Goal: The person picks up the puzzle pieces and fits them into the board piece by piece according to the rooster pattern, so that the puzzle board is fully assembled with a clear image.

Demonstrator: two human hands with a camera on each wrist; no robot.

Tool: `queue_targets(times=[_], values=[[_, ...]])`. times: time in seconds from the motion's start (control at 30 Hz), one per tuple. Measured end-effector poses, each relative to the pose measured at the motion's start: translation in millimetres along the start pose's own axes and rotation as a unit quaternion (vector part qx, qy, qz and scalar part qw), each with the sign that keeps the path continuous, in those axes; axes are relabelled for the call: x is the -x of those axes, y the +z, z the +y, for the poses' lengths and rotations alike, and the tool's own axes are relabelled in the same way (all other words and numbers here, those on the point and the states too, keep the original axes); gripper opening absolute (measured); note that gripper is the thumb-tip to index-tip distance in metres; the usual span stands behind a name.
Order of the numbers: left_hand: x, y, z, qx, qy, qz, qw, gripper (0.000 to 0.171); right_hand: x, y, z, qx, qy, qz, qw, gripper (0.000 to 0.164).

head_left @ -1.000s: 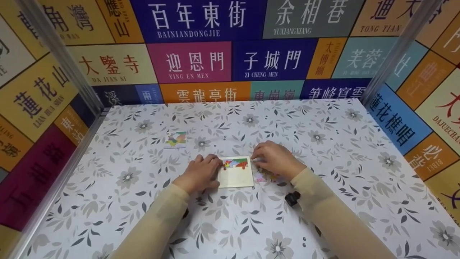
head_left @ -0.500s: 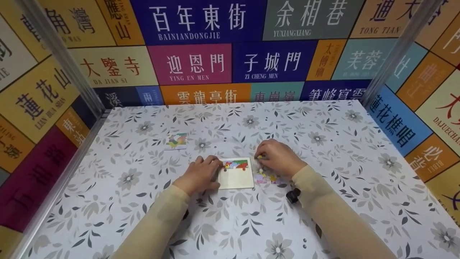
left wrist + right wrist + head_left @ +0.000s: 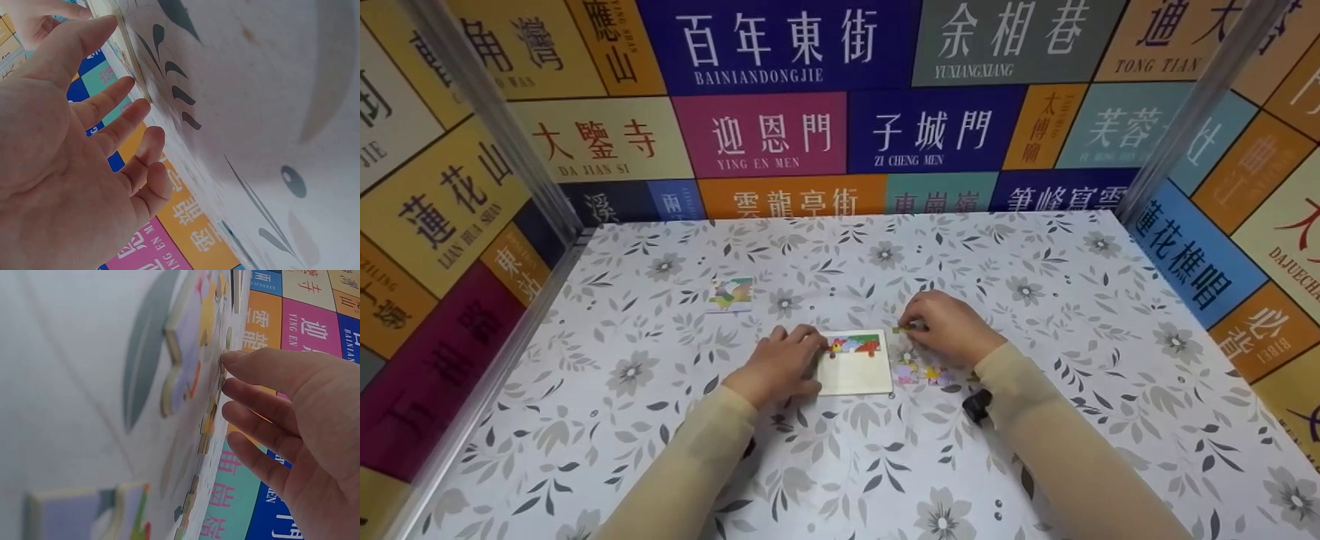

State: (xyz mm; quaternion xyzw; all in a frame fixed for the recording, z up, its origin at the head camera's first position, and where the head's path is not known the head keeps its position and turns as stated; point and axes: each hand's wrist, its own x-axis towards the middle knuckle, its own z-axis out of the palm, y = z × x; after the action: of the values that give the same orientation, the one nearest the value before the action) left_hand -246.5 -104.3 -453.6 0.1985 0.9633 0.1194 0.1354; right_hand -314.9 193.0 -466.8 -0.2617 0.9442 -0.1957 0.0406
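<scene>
A white puzzle board (image 3: 853,374) lies on the patterned tabletop, with joined picture pieces (image 3: 855,343) along its top. My left hand (image 3: 778,361) rests at the board's left edge; in the left wrist view its thumb (image 3: 95,34) and nearest fingertips touch that edge. To the right of the board, my right hand (image 3: 951,326) is low over the table. Its thumb (image 3: 253,365) and index finger come together on a small puzzle piece, mostly hidden. A greenish piece (image 3: 898,330) lies just left of these fingertips. Loose purple and yellow puzzle pieces (image 3: 936,374) lie below the hand.
Farther back on the left lies a square colourful picture (image 3: 730,294). Walls printed with signs (image 3: 769,133) enclose the table at the back and both sides. In the right wrist view, more loose pieces (image 3: 185,354) lie close to the camera.
My right hand has drawn slightly right, away from the board, and the greenish piece now shows beside its fingertips. More of the loose pieces below are visible. My left hand stays at the board.
</scene>
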Motion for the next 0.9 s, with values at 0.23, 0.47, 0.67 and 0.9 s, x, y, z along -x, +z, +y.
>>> queue_targets(times=[0.23,0.47,0.67,0.9], values=[[-0.3,4.8,-2.9,-0.018,0.013,0.022,0.9995,0.059,2.1,0.7,0.7,-0.008,-0.008,0.007,1.000,0.012],[-1.9,6.3,-6.3,-0.004,0.011,0.015,0.9998,0.061,3.1,2.0,0.4,-0.001,-0.009,0.013,1.000,0.010],[-2.4,5.1,-8.6,0.002,0.014,0.013,0.9998,0.063,5.2,2.3,-1.4,-0.010,-0.012,0.010,1.000,0.010],[-3.0,4.1,-9.2,-0.006,0.018,0.014,0.9997,0.064,7.5,2.9,-7.8,-0.007,-0.020,0.012,1.000,0.008]])
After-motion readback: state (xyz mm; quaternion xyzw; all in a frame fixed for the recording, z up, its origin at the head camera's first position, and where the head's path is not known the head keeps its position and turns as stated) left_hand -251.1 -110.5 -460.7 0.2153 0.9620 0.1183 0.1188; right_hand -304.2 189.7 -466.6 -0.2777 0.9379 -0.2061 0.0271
